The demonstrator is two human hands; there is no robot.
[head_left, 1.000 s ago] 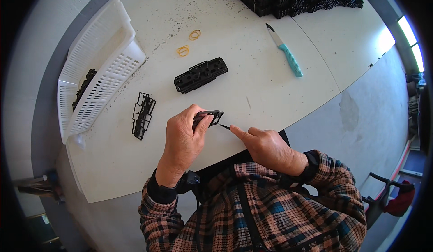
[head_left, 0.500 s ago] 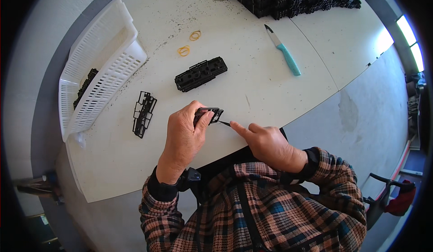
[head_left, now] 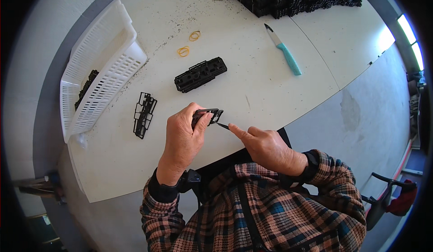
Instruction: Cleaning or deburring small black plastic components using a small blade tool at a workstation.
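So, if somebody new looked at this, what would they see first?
Probably the knife lying to the upper right, because its turquoise handle stands out on the white table. Next might come the big stack of black parts at the top edge and the white basket on the left. In the middle, the left hand holds a small black part, and the right hand points a thin dark tool at it.

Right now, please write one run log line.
left hand: holds black plastic frame | right hand: holds slim dark tool, tip near frame | white table: turquoise-handled knife, yellow rubber bands
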